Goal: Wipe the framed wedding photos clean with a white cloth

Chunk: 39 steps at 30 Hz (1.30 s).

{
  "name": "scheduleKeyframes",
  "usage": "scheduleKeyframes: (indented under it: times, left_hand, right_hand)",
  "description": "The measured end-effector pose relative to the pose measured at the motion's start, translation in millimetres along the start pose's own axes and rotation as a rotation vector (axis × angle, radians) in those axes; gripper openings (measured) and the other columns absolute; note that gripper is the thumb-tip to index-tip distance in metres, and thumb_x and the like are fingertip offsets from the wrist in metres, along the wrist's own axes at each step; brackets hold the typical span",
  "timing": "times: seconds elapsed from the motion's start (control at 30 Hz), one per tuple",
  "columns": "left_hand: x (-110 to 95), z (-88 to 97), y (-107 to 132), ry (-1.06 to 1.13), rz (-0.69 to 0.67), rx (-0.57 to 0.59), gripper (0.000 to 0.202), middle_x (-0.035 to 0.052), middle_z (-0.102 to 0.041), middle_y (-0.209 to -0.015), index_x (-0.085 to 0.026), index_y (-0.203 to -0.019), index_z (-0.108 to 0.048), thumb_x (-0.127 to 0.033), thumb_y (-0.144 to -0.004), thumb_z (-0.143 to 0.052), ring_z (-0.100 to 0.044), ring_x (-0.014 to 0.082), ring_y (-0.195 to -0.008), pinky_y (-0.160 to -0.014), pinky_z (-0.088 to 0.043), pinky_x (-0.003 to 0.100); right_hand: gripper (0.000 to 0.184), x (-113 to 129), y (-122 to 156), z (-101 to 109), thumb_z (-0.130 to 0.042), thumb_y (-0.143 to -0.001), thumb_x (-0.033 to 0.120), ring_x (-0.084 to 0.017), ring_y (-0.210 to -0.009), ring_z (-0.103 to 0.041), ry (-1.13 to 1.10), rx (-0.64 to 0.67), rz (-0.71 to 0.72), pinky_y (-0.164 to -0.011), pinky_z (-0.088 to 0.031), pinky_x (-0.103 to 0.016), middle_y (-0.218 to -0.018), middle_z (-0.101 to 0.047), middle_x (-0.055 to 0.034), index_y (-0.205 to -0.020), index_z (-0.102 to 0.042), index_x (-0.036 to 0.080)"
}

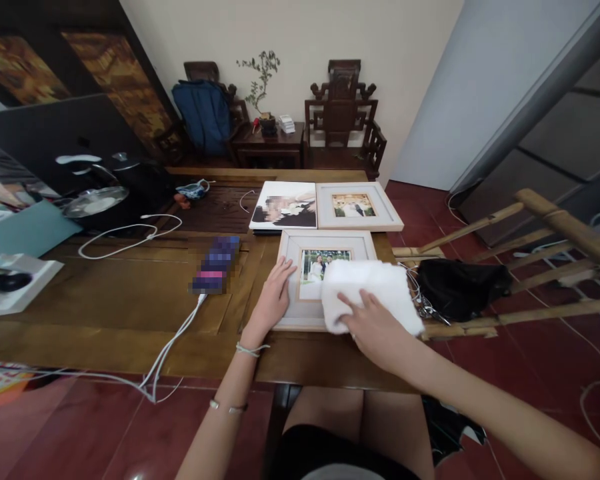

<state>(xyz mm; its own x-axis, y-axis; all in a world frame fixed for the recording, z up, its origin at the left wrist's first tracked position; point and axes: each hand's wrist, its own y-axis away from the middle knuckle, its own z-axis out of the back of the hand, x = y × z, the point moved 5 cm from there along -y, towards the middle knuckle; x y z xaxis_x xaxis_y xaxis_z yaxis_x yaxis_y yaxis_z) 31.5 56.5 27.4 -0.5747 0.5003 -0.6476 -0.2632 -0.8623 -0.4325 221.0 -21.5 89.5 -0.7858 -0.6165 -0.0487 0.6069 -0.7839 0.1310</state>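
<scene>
A light wooden picture frame (291, 312) with a couple's photo lies flat near the table's front edge. My left hand (276, 293) holds its left side, the fingers over the border. In my right hand (375, 327) is a folded white cloth (380, 283), pressed down on the frame's right part. The cloth hides that side of the frame and part of the photo. Just behind lie a second picture frame (326, 213) with a smaller photo and a white-edged photo album (305, 193), side by side.
A phone (215, 265) with white cables (177, 333) lies left of the frame. Farther left stand a glass-lidded pot (97, 202) and a white tray (23, 293). To the right are a bamboo rack (570, 227) and a black bag (463, 288). Wooden chairs (343, 113) stand behind.
</scene>
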Motion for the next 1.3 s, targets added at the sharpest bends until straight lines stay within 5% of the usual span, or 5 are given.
scheduleKeyframes:
  times: [0.2,0.53,0.9,1.03,1.3]
  left_hand:
    - [0.8,0.0,0.4,-0.009,-0.019,0.013,0.041,0.0124,-0.05,-0.139,-0.018,-0.126,-0.054,-0.01,-0.092,-0.032,-0.03,0.0206,-0.14,-0.114,-0.029,0.05]
    - [-0.7,2.4,0.8,0.022,-0.043,0.009,0.043,0.012,-0.051,-0.138,-0.019,-0.124,-0.055,-0.007,-0.089,-0.033,-0.03,0.0212,-0.14,-0.113,-0.029,0.052]
    - [0.3,0.0,0.8,-0.01,-0.012,0.012,0.045,0.0118,-0.051,-0.138,-0.017,-0.124,-0.056,-0.004,-0.088,-0.033,-0.031,0.0215,-0.14,-0.114,-0.029,0.051]
    - [-0.5,0.8,0.1,-0.017,-0.006,0.024,0.047,0.0102,-0.052,-0.138,-0.019,-0.126,-0.055,-0.004,-0.087,-0.034,-0.031,0.0215,-0.14,-0.114,-0.029,0.051]
    - [3.0,0.4,0.4,0.004,-0.015,0.042,0.051,0.0089,-0.052,-0.138,-0.02,-0.128,-0.055,-0.003,-0.085,-0.035,-0.03,0.0213,-0.14,-0.114,-0.029,0.052]
  right_hand:
    - [0.049,11.3,6.0,-5.3,-0.051,-0.074,-0.001,-0.041,-0.132,-0.034,-0.124,0.013,0.027,-0.1,-0.037,-0.06,-0.146,-0.04,-0.0111,-0.116,-0.064,0.02]
    - [0.056,-103.1,-91.9,-9.8,-0.042,-0.074,-0.008,-0.045,-0.138,-0.016,0.151,-0.206,-0.169,-0.102,-0.019,-0.074,-0.155,-0.023,-0.0044,-0.116,-0.064,0.022]
    - [0.04,10.0,6.1,4.2,-0.056,-0.074,0.005,-0.045,-0.117,-0.05,-0.006,0.124,-0.015,-0.095,-0.041,-0.058,-0.146,-0.041,-0.0132,-0.108,-0.07,0.019]
    - [0.045,27.5,21.2,4.5,-0.055,-0.07,0.003,-0.046,-0.125,-0.041,-0.11,0.132,0.063,-0.097,-0.04,-0.06,-0.149,-0.037,-0.008,-0.108,-0.069,0.022]
    - [0.049,-64.2,-62.0,-20.5,-0.045,-0.071,-0.007,-0.041,-0.139,-0.016,0.034,-0.204,-0.117,-0.107,-0.018,-0.066,-0.153,-0.027,-0.0078,-0.105,-0.069,0.018]
